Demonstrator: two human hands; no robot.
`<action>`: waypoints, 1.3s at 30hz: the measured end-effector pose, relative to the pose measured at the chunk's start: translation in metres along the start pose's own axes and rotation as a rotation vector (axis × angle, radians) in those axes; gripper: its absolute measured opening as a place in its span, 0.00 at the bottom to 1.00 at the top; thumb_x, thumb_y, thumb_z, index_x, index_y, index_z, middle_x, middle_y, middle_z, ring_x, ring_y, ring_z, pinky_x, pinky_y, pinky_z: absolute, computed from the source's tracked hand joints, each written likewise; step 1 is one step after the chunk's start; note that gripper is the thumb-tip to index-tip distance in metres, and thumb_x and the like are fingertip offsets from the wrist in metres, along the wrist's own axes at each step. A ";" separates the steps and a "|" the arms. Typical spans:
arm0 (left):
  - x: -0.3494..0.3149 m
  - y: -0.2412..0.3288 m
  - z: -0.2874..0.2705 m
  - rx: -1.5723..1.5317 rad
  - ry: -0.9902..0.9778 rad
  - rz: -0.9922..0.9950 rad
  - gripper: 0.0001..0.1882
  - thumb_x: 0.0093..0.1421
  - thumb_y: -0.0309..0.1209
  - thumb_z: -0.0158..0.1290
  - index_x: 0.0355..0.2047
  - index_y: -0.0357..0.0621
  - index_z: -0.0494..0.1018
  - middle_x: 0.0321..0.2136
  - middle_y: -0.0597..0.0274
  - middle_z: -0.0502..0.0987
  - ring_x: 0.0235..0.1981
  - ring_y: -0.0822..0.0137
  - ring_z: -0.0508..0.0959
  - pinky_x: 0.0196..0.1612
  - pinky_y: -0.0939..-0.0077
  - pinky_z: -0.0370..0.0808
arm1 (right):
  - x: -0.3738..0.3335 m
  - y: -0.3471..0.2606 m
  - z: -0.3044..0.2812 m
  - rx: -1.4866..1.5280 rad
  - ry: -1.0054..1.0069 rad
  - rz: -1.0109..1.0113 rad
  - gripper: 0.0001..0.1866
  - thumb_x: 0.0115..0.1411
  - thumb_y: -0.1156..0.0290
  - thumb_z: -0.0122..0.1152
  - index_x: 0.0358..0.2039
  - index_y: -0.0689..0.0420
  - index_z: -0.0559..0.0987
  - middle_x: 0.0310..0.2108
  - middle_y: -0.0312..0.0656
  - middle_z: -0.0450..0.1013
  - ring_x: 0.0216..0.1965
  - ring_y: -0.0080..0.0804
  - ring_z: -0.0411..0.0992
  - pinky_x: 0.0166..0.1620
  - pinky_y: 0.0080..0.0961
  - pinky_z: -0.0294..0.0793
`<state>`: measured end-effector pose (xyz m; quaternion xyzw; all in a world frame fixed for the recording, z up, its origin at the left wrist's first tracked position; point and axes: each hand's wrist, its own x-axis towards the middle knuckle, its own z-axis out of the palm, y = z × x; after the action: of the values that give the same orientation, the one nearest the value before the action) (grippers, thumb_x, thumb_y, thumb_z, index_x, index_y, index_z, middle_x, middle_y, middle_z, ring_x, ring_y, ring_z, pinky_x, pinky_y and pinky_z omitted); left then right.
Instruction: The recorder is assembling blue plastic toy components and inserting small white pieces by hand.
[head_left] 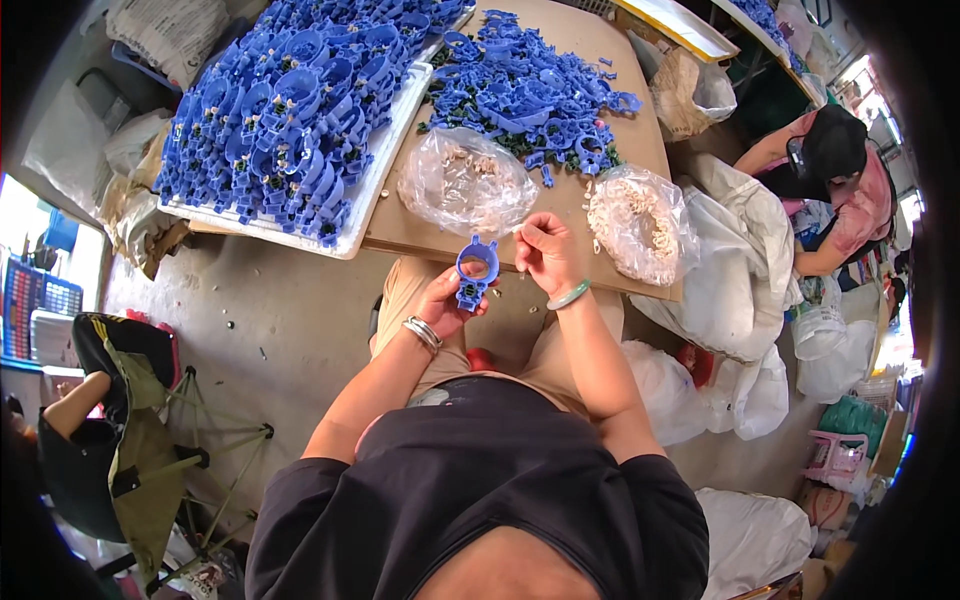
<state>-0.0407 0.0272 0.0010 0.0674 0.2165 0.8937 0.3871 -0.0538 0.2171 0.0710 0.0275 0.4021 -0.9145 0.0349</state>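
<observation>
At left hand (446, 302), blue ring (472, 286), long axis forward, eared end foremost.

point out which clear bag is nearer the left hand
The left clear bag, lying just ahead of the left hand; the right clear bag sits farther away, past the right hand.

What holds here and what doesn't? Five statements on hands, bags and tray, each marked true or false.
1. The left hand holds a blue piece. True.
2. The right hand grips that blue piece too. False: it is apart from it, on its right.
3. Two clear bags of pale bits, a left bag and a right bag, lie on the table. True.
4. The white tray sits right of both bags. False: it is on their left.
5. The green bangle is on the right wrist. True.
</observation>
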 end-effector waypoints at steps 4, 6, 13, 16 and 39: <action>0.001 0.002 0.005 0.017 0.002 -0.006 0.29 0.48 0.43 0.56 0.47 0.44 0.62 0.41 0.51 0.69 0.29 0.62 0.75 0.32 0.73 0.74 | -0.021 0.004 0.007 -0.153 0.040 -0.058 0.04 0.50 0.78 0.55 0.28 0.63 0.72 0.22 0.42 0.70 0.17 0.22 0.67 0.16 0.19 0.70; 0.001 0.001 0.002 -0.004 0.006 -0.006 0.28 0.48 0.42 0.55 0.47 0.43 0.62 0.41 0.51 0.69 0.31 0.61 0.75 0.34 0.71 0.74 | -0.032 0.009 0.014 -0.300 0.095 -0.097 0.04 0.51 0.78 0.54 0.28 0.63 0.73 0.22 0.40 0.71 0.17 0.20 0.66 0.18 0.16 0.68; 0.000 -0.002 -0.004 -0.078 -0.025 0.006 0.26 0.49 0.39 0.55 0.46 0.43 0.62 0.40 0.55 0.69 0.35 0.60 0.74 0.39 0.66 0.74 | -0.049 0.038 0.036 -1.105 -0.048 -0.607 0.05 0.46 0.80 0.58 0.25 0.61 0.73 0.24 0.40 0.69 0.22 0.28 0.68 0.23 0.20 0.68; -0.003 -0.002 0.001 -0.086 0.029 0.042 0.26 0.49 0.38 0.56 0.46 0.44 0.62 0.40 0.60 0.70 0.39 0.63 0.73 0.41 0.64 0.72 | -0.047 0.049 0.035 -1.261 -0.075 -0.707 0.05 0.45 0.79 0.58 0.24 0.59 0.72 0.24 0.42 0.69 0.23 0.36 0.70 0.25 0.25 0.70; -0.004 0.001 0.001 -0.033 0.000 0.015 0.26 0.47 0.39 0.58 0.45 0.46 0.63 0.38 0.65 0.70 0.39 0.68 0.72 0.40 0.68 0.73 | -0.048 0.042 0.036 -1.338 -0.151 -0.639 0.06 0.45 0.79 0.58 0.26 0.61 0.74 0.25 0.42 0.70 0.25 0.36 0.70 0.27 0.26 0.69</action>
<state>-0.0385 0.0245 0.0026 0.0627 0.2010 0.9001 0.3815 -0.0032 0.1646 0.0683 -0.1806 0.8578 -0.4396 -0.1959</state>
